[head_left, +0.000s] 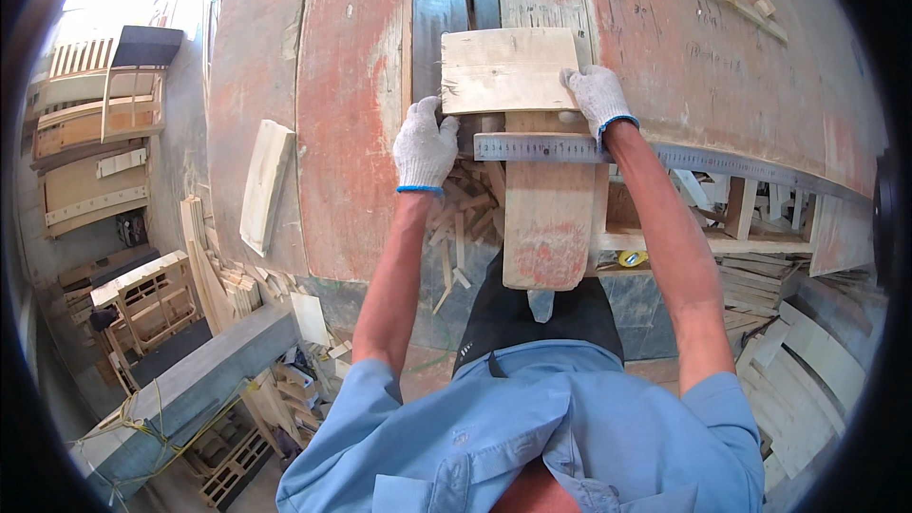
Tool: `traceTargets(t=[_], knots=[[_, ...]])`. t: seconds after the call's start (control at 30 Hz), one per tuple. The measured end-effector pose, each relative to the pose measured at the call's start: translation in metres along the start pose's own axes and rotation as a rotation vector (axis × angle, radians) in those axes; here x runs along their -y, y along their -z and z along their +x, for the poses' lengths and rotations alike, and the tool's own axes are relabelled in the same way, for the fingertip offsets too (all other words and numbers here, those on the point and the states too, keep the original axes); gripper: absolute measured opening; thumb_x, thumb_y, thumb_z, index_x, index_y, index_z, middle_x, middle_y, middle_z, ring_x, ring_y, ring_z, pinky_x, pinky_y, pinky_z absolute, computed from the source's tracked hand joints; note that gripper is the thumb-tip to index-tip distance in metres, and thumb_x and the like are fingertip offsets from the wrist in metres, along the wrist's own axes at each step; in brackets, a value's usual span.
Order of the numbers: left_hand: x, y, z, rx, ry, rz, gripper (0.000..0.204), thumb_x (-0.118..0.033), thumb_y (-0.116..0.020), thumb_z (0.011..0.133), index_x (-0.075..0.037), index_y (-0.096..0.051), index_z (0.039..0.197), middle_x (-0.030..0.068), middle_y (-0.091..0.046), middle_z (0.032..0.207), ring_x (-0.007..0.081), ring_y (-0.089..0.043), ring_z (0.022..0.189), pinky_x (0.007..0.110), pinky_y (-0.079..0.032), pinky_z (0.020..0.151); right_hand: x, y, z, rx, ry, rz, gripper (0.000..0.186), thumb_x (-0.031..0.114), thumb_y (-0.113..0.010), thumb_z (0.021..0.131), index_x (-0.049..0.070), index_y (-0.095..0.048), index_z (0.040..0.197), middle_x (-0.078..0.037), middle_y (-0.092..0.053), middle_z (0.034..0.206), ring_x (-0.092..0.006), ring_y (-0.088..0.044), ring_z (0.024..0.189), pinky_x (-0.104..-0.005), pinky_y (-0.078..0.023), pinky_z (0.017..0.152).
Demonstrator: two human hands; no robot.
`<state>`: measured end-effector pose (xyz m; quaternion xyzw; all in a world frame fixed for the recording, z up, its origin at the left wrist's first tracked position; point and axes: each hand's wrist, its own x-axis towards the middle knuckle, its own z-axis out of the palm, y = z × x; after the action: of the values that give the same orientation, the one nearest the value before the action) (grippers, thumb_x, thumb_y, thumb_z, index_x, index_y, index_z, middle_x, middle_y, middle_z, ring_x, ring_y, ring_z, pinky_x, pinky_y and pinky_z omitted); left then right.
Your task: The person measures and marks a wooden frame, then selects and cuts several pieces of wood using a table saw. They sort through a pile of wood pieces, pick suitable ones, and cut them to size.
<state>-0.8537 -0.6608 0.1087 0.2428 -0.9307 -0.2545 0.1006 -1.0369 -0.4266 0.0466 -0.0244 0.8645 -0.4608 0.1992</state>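
A pale, short wooden board [508, 70] lies flat over grey metal strips [439, 0] set in the worn reddish work table [351, 85]. Both my hands wear white knit gloves with blue cuffs. My left hand [425, 145] grips the board's near left corner, its fingertips partly hidden there. At the near right corner, my right hand [598, 98] closes on the board's edge, thumb on top. Just on my side of the board runs a long steel ruler [537, 147] on a wooden strip, crossing above a plank [544, 218] that points toward me.
Left on the table lies a loose wood block [267, 187]; a thin stick [722, 0] lies far right. Under the table's near edge are wood offcuts [461, 214] and a yellow tape measure [632, 257]. A grey beam [190, 389] and stacked wooden frames [147, 299] stand at left.
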Motion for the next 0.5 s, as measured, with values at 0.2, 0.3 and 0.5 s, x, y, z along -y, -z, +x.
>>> traceTargets(t=[0.2,0.3,0.5], knots=[[0.015,0.005,0.007,0.108,-0.001,-0.082,0.033,-0.025,-0.069,0.089,-0.007,-0.063,0.116,0.0180,-0.067,0.110,0.0366,-0.066,0.101,0.046,-0.052,0.085,0.003,-0.004,-0.002,-0.007,0.000,-0.037,0.054,0.046,-0.068,0.084,-0.007,-0.071,0.092,-0.033,-0.068,0.092,-0.0454,-0.067,0.093,-0.0489,-0.051,0.081],[0.013,0.005,0.013,0.107,0.002,-0.063,0.031,-0.025,-0.069,0.089,-0.005,-0.064,0.113,0.0185,-0.067,0.107,0.0371,-0.066,0.099,0.046,-0.052,0.084,0.017,0.002,-0.005,-0.025,0.025,-0.138,0.054,0.046,-0.068,0.084,-0.007,-0.071,0.092,-0.033,-0.068,0.092,-0.0457,-0.067,0.094,-0.0488,-0.051,0.082],[0.001,0.007,0.019,0.102,0.058,0.006,0.037,-0.026,-0.071,0.088,-0.005,-0.062,0.117,0.0182,-0.065,0.106,0.0365,-0.067,0.097,0.047,-0.053,0.081,0.029,0.005,0.000,-0.025,0.006,-0.250,0.056,0.046,-0.064,0.086,-0.008,-0.070,0.099,-0.034,-0.067,0.102,-0.0471,-0.065,0.100,-0.0492,-0.051,0.087]])
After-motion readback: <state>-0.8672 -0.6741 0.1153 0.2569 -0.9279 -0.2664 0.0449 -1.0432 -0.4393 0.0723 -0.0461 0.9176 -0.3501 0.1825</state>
